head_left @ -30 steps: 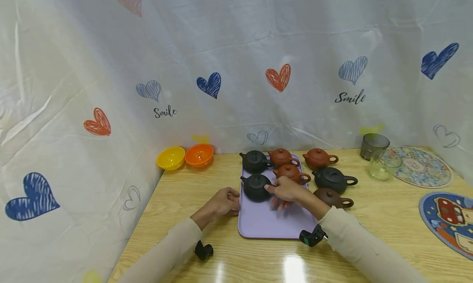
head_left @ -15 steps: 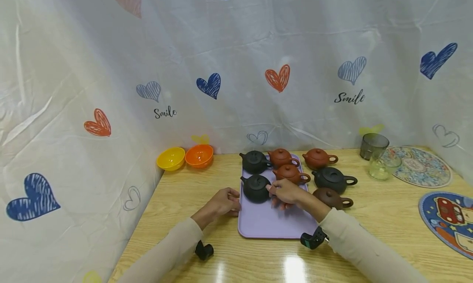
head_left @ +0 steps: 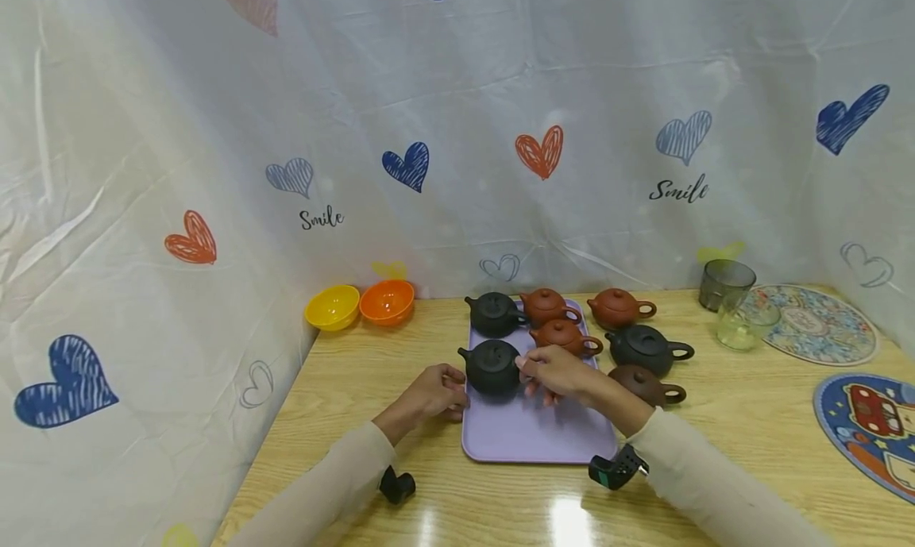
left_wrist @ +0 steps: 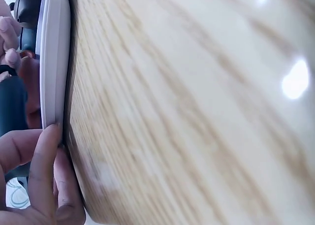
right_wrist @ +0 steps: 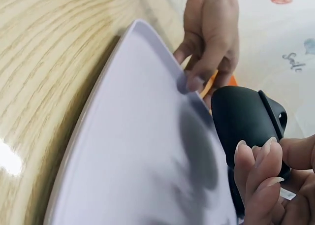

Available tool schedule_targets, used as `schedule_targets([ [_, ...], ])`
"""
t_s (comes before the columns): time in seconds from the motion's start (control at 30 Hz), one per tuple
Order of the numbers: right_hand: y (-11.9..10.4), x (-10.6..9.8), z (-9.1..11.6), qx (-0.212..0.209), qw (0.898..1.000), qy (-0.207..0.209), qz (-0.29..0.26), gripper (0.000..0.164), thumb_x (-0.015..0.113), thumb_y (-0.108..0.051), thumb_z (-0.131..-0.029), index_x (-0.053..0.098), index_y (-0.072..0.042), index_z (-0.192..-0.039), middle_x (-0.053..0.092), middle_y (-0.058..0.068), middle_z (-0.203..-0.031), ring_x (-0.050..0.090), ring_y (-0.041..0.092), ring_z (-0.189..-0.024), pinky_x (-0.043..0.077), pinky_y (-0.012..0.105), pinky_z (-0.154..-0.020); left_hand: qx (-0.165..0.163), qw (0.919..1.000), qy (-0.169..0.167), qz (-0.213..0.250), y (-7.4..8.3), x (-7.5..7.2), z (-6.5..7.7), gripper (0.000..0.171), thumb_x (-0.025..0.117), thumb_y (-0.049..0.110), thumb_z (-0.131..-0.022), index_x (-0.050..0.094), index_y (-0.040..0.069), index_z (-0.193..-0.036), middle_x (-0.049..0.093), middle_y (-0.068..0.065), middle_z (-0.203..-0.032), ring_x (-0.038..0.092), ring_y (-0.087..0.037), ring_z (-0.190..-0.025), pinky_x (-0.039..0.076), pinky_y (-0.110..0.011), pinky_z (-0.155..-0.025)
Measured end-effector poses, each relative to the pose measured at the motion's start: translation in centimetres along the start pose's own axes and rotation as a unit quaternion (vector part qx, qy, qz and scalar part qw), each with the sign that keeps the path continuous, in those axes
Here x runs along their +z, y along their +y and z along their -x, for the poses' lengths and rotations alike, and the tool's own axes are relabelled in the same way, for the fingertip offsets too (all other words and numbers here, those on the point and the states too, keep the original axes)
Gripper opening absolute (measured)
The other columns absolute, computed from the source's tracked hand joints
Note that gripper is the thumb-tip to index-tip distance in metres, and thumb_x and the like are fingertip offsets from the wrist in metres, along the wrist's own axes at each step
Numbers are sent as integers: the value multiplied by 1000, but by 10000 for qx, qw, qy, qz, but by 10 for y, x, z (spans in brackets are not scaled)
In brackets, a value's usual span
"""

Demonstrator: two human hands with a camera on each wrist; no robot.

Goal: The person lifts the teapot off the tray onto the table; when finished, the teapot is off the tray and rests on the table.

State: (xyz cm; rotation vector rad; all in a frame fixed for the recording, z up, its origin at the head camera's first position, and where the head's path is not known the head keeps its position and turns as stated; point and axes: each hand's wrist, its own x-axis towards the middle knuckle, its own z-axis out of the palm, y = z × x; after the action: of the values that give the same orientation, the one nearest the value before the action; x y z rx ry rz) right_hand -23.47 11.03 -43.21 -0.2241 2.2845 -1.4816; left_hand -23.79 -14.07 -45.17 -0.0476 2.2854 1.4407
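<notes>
In the head view's lower centre, the left hand (head_left: 432, 392) pinches the left rim of the lilac tray (head_left: 539, 440). Right of it, the right hand (head_left: 561, 372) pinches a black teapot (head_left: 492, 372) at its handle side, over the tray's left part. The spout points left and slightly up in the frame; its long axis runs nearly crosswise. It is matt, round-bellied and lidded. Beyond are a reddish-brown teapot (head_left: 559, 337) and another black pot (head_left: 493, 315).

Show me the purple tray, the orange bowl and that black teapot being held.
Purple tray (head_left: 532, 436), head view: bare floor, near end.
Orange bowl (head_left: 387, 302), head view: its inside.
Held black teapot (head_left: 493, 375), head view: its round body.
</notes>
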Motion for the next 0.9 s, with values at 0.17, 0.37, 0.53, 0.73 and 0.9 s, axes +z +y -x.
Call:
schedule_targets([
  [0.17, -7, -10, 14, -296, 9994, -163, -19, 33, 51, -28, -105, 65, 1, -99, 68, 6, -77, 53, 12, -48, 39, 22, -46, 11, 9999, 7, -117, 0, 1, -2, 41, 70, -4, -85, 54, -5, -123, 60, -14, -97, 63, -19, -75, 63, -30, -65],
  [0.37, -13, -23, 33, -577, 9980, -275, 9, 35, 52, -32, -105, 64, 0, -98, 68, 7, -80, 53, 13, -49, 41, 24, -47, 50, 9996, 68, -268, 2, 3, -2, 39, 69, -4, -82, 55, -5, -118, 60, -14, -94, 62, -19, -71, 62, -29, -63],
  [0.53, -14, -36, 47, -497, 9983, -301, 49, 36, 53, -36, -104, 64, -3, -98, 67, 6, -80, 54, 13, -50, 42, 25, -47, 21, 9994, 157, -322, 2, 5, -2, 38, 68, -4, -82, 54, -5, -118, 60, -14, -94, 62, -19, -71, 62, -29, -62],
  [0.73, -9, -56, 66, -548, 9976, -404, 104, 37, 53, -37, -104, 64, -2, -102, 67, 7, -82, 55, 13, -50, 45, 25, -46, -3, 9994, 156, -317, 3, 5, -1, 39, 68, -5, -84, 54, -5, -120, 61, -14, -96, 63, -20, -73, 62, -29, -62],
  [0.9, 0, -74, 83, -809, 9954, -442, 248, 36, 49, -33, -106, 63, 0, -105, 67, 11, -86, 56, 13, -50, 47, 27, -46, 108, 9993, 191, -296, 1, 3, -1, 38, 65, -7, -84, 54, -6, -120, 61, -14, -96, 63, -20, -73, 62, -29, -62],
])
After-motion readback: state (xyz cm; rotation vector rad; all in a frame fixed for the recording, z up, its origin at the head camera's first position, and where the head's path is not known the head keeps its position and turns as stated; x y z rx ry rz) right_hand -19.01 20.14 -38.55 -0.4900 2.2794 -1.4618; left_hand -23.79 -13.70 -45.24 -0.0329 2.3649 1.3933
